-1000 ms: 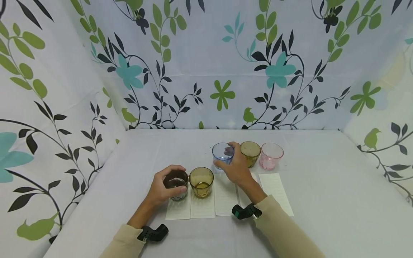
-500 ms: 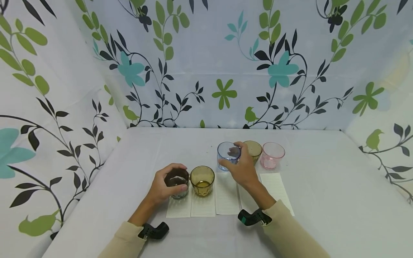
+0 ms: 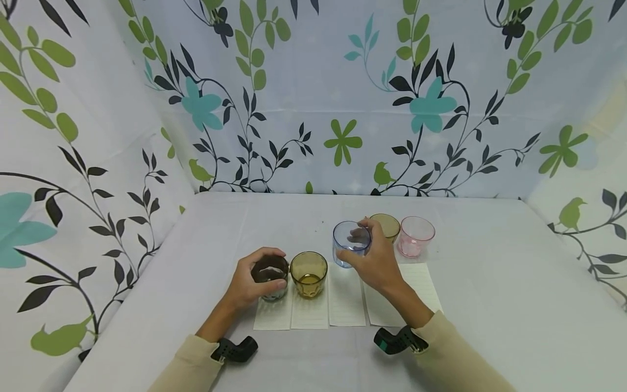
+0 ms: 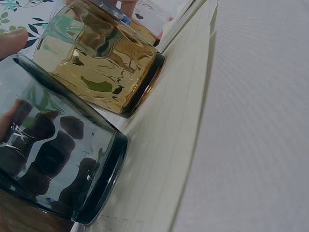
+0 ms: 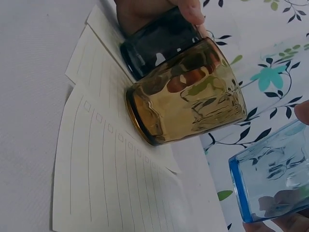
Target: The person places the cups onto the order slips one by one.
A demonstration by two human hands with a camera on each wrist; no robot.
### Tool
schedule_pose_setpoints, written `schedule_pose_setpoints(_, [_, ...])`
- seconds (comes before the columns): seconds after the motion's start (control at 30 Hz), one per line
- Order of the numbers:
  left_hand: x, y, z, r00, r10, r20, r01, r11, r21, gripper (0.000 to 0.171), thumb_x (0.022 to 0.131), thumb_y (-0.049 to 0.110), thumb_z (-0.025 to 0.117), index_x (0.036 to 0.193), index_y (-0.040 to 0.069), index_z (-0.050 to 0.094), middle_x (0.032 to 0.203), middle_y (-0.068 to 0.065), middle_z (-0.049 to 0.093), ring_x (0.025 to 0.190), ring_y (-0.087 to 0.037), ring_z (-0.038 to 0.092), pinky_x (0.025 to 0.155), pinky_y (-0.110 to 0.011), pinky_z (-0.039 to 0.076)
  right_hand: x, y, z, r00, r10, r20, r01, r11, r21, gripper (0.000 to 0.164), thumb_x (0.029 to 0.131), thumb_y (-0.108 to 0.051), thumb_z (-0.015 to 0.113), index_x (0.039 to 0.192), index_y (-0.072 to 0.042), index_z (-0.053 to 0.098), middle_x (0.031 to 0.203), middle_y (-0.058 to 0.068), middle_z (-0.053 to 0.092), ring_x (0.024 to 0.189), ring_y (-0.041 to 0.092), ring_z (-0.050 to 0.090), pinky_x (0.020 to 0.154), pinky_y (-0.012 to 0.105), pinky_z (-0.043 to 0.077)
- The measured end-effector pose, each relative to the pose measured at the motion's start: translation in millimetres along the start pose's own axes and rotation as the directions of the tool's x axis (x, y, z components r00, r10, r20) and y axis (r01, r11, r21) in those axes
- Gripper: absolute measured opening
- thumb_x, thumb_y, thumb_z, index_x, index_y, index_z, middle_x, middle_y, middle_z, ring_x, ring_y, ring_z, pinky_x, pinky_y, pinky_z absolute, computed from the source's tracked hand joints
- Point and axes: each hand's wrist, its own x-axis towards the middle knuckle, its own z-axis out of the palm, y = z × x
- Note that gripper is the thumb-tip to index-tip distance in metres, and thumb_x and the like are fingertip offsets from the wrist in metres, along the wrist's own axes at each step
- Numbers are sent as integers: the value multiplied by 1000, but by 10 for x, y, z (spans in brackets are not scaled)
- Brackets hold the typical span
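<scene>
My left hand (image 3: 250, 279) grips a dark grey glass (image 3: 275, 294) that stands on the leftmost paper strip, thumb on the near side. A clear blue glass (image 3: 344, 257) is held between the thumb and fingers of my right hand (image 3: 379, 264), over the back end of a paper strip. In the right wrist view the blue glass (image 5: 270, 169) has its base off the papers. An amber glass (image 3: 308, 275) stands on the second strip, close beside the grey one. Behind my right hand is a second amber glass (image 3: 389, 226), partly hidden, with a pink glass (image 3: 415, 238) to its right.
Several lined paper strips (image 3: 346, 305) lie side by side on the white-covered table (image 3: 313, 359). The right arm covers part of the strips on that side. A patterned cloth (image 3: 294, 98) hangs behind and along both sides.
My right hand has drawn the blue glass to the right and then slightly nearer, over the papers. The left hand keeps its grip on the grey glass.
</scene>
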Motion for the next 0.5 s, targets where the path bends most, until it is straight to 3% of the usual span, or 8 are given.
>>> schedule_pose_setpoints(0.3, [7,-11,-3,1000,24,1,-24,1000,-6,52,80,-3,76,126,-16,53,111,-29,63,100,-36,66,89,-37,60,-83,39,-3,999,-50,14,50,999,-17,70,81,-16,83,137,-5,42,126,18,66,115,33,66,100,51,54])
schedule_pose_setpoints(0.5, [6,-26,-2,999,34,2,-34,999,-5,51,81,-4,76,125,-17,53,110,-29,62,99,-35,66,88,-36,60,-130,69,36,999,-19,47,19,1000,8,71,81,-16,82,138,-4,42,128,20,64,115,34,66,98,49,55])
